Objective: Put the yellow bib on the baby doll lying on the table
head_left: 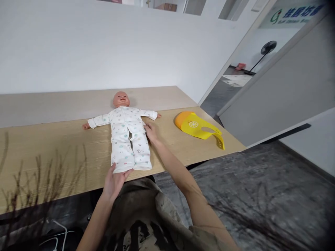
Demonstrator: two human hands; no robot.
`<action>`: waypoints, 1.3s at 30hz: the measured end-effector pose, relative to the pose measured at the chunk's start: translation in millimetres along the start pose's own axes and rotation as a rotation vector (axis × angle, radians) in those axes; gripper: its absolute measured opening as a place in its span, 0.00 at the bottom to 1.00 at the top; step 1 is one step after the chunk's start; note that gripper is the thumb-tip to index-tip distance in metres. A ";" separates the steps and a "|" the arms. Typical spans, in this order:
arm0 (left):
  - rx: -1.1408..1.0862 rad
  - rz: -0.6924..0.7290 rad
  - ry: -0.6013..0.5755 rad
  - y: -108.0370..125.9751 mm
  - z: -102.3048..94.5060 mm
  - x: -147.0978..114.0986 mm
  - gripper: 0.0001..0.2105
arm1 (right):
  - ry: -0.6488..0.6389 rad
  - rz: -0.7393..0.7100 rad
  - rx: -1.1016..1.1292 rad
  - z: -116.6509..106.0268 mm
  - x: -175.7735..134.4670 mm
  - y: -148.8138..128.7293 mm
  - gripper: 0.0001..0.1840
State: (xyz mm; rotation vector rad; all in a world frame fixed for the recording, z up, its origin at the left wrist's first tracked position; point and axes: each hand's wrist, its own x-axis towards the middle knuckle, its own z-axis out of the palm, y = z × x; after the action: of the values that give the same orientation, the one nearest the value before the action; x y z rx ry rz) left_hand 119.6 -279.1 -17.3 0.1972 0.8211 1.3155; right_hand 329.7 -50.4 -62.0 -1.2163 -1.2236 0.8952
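Observation:
A baby doll (121, 99) lies on its back on the table, arms spread to both sides. It wears a white patterned top (124, 116) and matching trousers (121, 150), with the legs laid toward me. My left hand (115, 181) is at the table's front edge, with its thumb along the side of a trouser cuff and its fingers at the hem. Beside the doll's hip, my right hand (151, 133) has its fingers closed at the side of the trousers near the waist; the fingertips are partly hidden. The doll's feet do not show.
A yellow bib (193, 125) with an orange pocket lies on the right of the wooden table (172, 150). A white wall stands behind it. Dark blurred twigs (39, 177) cover the lower left. At right, a grey door (282, 80) stands beside a doorway with a fan (268, 47) beyond.

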 end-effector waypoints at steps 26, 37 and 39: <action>1.430 0.953 -0.139 -50.0 -69.7 -5.9 0.16 | 0.059 -0.364 -0.429 -55.6 -181.8 -12.0 0.12; 1.806 1.022 -0.236 -48.2 -48.6 0.6 0.24 | 0.038 -0.393 -0.492 -52.6 -183.2 -13.7 0.13; 1.908 1.043 -0.220 -47.2 -42.5 1.0 0.25 | 0.037 -0.401 -0.498 -52.2 -183.1 -13.2 0.13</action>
State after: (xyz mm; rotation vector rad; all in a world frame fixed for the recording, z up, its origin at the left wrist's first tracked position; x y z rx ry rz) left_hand 129.4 -304.8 -74.5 2.4540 1.6201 0.8547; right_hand 348.3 -239.5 -80.6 -1.2931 -1.6451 0.2753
